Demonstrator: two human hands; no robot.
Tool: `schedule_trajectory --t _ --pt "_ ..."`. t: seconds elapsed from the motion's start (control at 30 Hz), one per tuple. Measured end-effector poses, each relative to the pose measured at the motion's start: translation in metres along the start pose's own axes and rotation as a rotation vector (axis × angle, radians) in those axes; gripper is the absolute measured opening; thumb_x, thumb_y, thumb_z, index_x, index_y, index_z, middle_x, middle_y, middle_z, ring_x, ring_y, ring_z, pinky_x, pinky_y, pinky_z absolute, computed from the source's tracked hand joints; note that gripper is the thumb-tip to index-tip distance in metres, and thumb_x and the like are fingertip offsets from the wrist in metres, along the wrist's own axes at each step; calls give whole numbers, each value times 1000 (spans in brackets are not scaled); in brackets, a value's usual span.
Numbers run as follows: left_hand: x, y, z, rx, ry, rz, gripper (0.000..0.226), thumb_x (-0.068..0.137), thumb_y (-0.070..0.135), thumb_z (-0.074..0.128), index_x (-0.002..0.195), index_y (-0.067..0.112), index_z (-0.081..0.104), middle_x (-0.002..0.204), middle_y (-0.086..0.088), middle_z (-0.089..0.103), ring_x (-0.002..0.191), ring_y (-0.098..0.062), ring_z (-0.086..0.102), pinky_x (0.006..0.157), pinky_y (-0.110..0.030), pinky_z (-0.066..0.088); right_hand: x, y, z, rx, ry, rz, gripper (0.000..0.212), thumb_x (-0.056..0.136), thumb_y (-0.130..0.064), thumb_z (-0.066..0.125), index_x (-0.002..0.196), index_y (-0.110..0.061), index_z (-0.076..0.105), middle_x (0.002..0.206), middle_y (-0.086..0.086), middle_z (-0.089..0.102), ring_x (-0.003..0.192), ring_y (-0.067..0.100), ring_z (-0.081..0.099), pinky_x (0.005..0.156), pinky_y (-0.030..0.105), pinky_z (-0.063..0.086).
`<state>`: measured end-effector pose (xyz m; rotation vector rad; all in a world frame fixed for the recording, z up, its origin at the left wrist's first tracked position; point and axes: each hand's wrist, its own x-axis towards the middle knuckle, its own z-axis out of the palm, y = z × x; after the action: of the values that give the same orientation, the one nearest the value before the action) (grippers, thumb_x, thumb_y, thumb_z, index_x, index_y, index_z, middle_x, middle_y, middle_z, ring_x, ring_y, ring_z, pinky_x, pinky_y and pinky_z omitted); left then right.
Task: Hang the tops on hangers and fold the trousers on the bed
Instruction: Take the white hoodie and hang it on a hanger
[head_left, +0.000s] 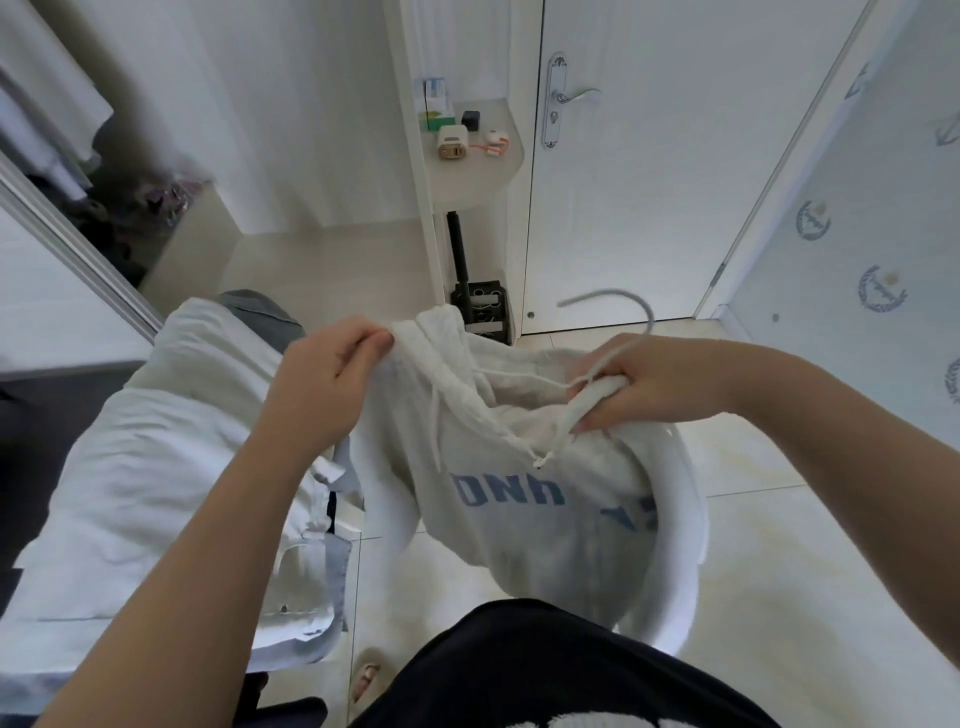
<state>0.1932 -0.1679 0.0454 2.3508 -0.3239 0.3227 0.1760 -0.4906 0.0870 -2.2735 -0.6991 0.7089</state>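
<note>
The white door (649, 182) stands shut at the far side, with a tiled floor (779, 545) running from it toward me. On my left a pile of pale clothes (171, 441) lies over the dark bed (31, 441). In front of me, near and in the middle, I hold up a light grey hoodie (519, 530) with blue letters, above the floor and just right of the pile. My left hand (332, 364) pinches the hood's edge between thumb and fingers. My right hand (644, 384) is curled round the bunched neck of the hoodie, and the grey hook of a hanger (647, 314) rises from that grip. A white drawstring (543, 460) dangles below the neck. On the far shelf (483, 171) sit a few small gadgets.
</note>
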Motion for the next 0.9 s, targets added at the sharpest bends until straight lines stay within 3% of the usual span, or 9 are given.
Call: schedule_trajectory --t 0.13,0.27,0.33,0.47,0.53,0.6,0.7,0.83,0.9 --pt "5 12 8 -29 23 67 27 101 30 49 92 12 68 77 -5 65 75 -14 54 73 -30 42 3 -8 0 -78 -45 20 51 91 -33 71 58 -18 36 55 -12 31 52 7 30 53 17 32" --pt "9 20 15 16 83 134 23 103 18 52 93 8 70 82 -7 68 78 -13 54 74 -19 40 12 -10 13 21 -69 33 44 91 -32 70 61 -22 40 57 -16 35 53 3 32 53 16 31" --pt "9 23 22 7 157 129 20 102 12 54 96 5 72 96 -7 70 88 -5 51 86 -9 37 19 -11 24 85 -4 7 41 92 -42 63 64 -24 40 60 -18 38 56 5 35 55 19 32" --pt "-1 28 44 -76 255 -101 22 103 25 55 117 17 70 130 10 49 125 -3 37 116 -43 31 34 -7 41 431 378 15 42 94 -44 51 62 -25 32 64 -2 29 62 19 25 61 33 24" --pt "-15 29 55 -220 264 -169 36 99 41 54 130 23 59 136 8 46 128 -10 44 111 -42 39 38 -3 45 568 512 50 45 99 -37 50 60 -26 31 61 -4 29 56 12 25 56 29 24" --pt "-34 31 68 -367 81 -216 58 87 63 57 134 30 48 130 14 51 115 -7 57 95 -29 52 40 0 47 653 563 87 48 102 -33 50 58 -27 34 58 -6 31 52 8 26 53 26 25" --pt "-57 30 95 -364 -223 -212 78 66 73 75 129 42 40 122 29 50 110 7 55 85 -10 48 43 -4 48 752 605 132 50 102 -30 51 53 -27 39 57 -5 34 49 9 29 51 24 28" --pt "-49 29 120 -241 -116 -234 26 86 44 75 92 36 51 93 15 61 89 6 57 72 -8 41 45 -13 49 822 613 121 52 103 -29 50 52 -25 41 57 -5 36 49 8 31 47 19 32" --pt "-43 27 123 -186 -52 -176 26 94 32 68 78 27 48 79 7 59 80 -3 56 68 -14 42 44 -14 48 785 625 132 48 103 -30 50 56 -23 39 58 -4 35 51 9 30 50 21 30"
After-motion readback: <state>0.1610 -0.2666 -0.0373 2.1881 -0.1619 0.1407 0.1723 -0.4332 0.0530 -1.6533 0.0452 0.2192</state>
